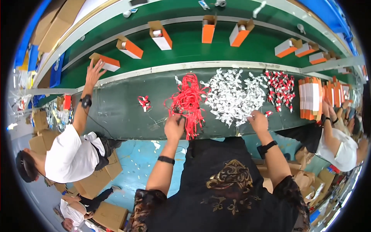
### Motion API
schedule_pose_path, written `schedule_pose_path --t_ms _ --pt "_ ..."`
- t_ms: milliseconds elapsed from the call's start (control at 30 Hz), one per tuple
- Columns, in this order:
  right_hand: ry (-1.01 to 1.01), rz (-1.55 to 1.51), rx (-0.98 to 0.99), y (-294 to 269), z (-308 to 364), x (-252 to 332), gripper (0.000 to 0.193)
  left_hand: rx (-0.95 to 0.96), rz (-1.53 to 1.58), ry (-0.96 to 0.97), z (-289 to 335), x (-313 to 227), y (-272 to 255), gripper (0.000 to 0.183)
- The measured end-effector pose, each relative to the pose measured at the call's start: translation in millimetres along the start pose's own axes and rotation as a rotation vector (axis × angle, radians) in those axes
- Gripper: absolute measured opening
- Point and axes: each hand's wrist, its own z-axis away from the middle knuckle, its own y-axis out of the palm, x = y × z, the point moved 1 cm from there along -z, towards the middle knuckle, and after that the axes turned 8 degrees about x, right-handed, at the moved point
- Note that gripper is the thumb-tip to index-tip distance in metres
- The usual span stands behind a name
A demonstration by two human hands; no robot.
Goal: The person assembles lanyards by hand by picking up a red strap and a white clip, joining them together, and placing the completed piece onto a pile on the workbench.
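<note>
My left hand (174, 128) rests at the near end of a pile of red straps (189, 100), its fingers curled in. Something dark shows at its fingertips, too small to name. My right hand (258, 121) is at the near right edge of a heap of small white looped pieces (234, 96), thumb and fingers pinched together. What lies between them is hidden. A small red-and-white piece (268, 113) lies just beyond the right hand, below a heap of red-and-white pieces (280, 89). Farther left sits a small cluster of red-and-white pieces (144, 103).
Open orange-and-white boxes (208, 31) stand along the green conveyor (181, 48) beyond the dark bench (119, 85). A person at left reaches a hand (94, 73) to a box (106, 62). Stacked flat cartons (310, 98) and another person's arms (330, 123) are at right.
</note>
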Motion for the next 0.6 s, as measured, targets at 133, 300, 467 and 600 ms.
schedule_pose_path --t_ms 133,300,467,600 --pt "-0.101 0.068 -0.221 -11 4 -14 0.026 -0.072 -0.082 0.010 -60 5 -25 0.029" --pt "0.038 -0.619 -0.032 -26 26 -37 0.027 -0.152 -0.196 -0.124 -104 33 -33 0.030" --pt "0.046 -0.935 -0.005 -65 73 -4 0.052 -0.012 -0.348 0.080 -128 45 -23 0.028" --pt "-0.035 -0.855 0.024 -88 84 -6 0.045 -0.047 -0.489 0.063 -132 55 -30 0.017"
